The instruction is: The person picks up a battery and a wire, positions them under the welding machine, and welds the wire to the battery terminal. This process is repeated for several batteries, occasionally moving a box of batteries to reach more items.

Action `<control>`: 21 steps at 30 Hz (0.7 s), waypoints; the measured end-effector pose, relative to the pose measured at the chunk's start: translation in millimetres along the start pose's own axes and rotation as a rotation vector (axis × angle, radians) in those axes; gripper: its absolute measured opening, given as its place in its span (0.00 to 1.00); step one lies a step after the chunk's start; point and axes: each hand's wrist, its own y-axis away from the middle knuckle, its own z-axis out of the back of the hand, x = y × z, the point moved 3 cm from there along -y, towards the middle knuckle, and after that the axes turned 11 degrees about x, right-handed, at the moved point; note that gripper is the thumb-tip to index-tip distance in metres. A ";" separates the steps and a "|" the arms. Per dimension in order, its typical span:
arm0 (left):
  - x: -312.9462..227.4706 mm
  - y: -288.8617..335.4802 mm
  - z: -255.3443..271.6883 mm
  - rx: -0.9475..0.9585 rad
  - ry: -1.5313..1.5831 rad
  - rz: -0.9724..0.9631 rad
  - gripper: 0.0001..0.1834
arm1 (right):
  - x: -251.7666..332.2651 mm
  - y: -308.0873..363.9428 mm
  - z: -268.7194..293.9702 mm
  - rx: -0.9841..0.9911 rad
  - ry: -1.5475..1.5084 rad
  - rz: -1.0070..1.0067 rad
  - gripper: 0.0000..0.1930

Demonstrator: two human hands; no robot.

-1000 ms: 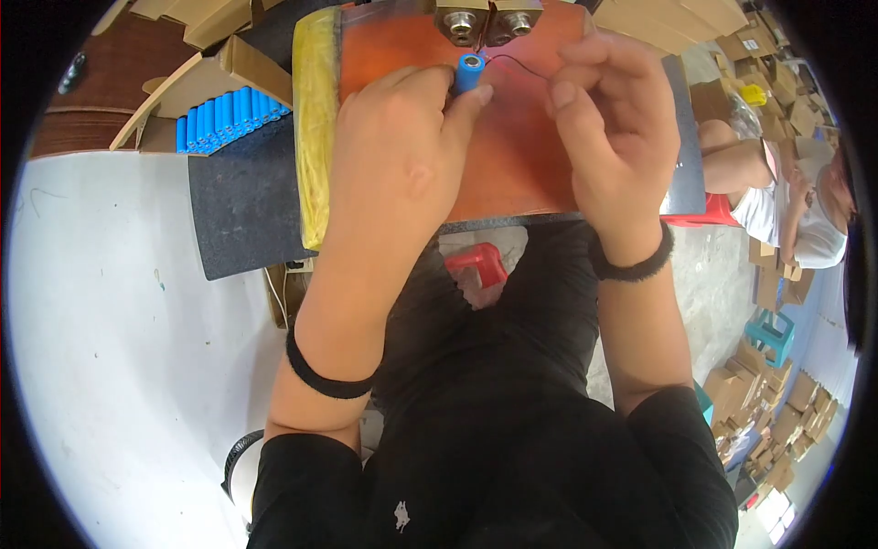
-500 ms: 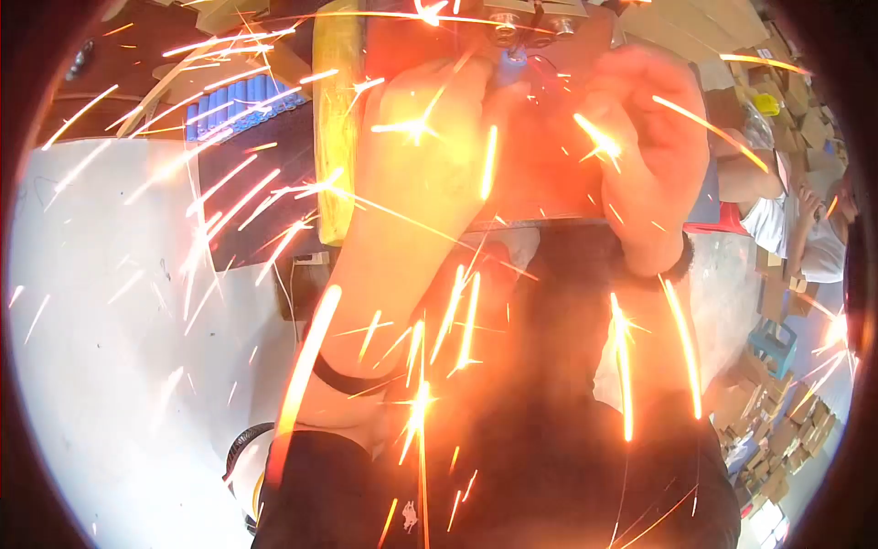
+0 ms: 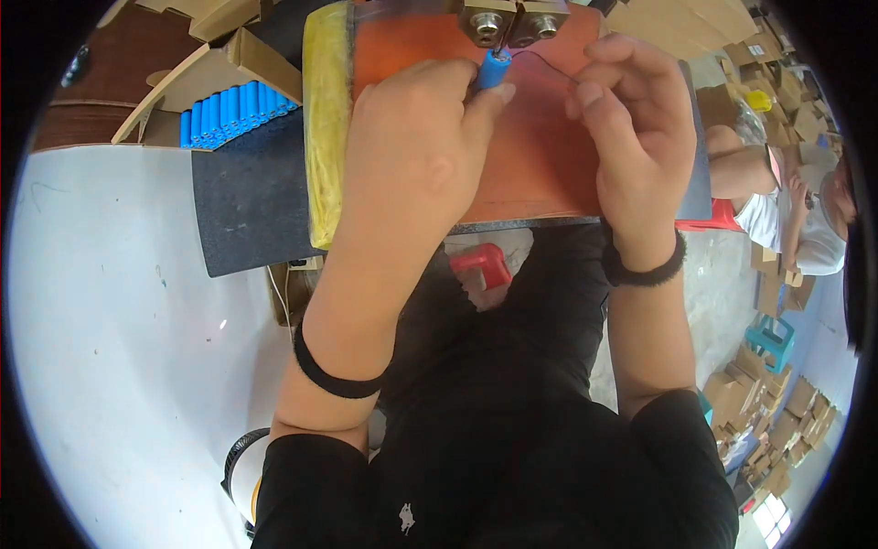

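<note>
A small blue cylindrical battery cell is pinched in my left hand, its upper end against the tips of a metal spot-welding head. From that end a thin dark wire curves over to my right hand. The thumb and forefinger of my right hand are closed on the wire's far end; its other fingers are curled. Both hands are above an orange-brown work surface.
An open cardboard box at the left holds several blue cells. A yellow wrapped strip edges the work surface. At the right, another person sits near stacked cartons and a teal stool. A red stool shows below.
Half a second ago bright sparks flew across the whole view with an orange glow; now they are gone, bar a faint speck. Both hands have stayed nearly in place.
</note>
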 end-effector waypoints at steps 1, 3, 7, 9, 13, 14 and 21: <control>0.4 -0.3 0.0 0.008 0.021 0.018 0.13 | -0.3 -0.6 0.2 0.001 0.000 0.000 0.15; 0.3 -0.5 -1.4 -0.005 0.018 0.010 0.13 | -0.3 -1.2 -0.1 0.033 -0.001 0.005 0.16; 0.6 -1.5 -2.1 -0.031 0.014 -0.010 0.13 | -2.8 -1.0 -1.2 0.031 -0.014 -0.013 0.16; 3.8 -1.9 -3.4 -0.025 0.015 0.005 0.13 | -5.2 -1.2 -1.7 0.030 -0.012 -0.012 0.16; 0.7 -2.2 -1.0 -0.024 0.008 0.011 0.13 | 2.7 -1.8 -2.0 0.005 0.027 -0.015 0.16; -0.1 -2.1 -0.7 -0.023 0.009 0.010 0.13 | 0.6 -1.4 -1.4 0.004 -0.001 -0.007 0.16; -13.3 24.7 9.6 0.011 0.014 -0.009 0.11 | 19.4 8.3 -0.4 0.035 -0.184 -0.009 0.15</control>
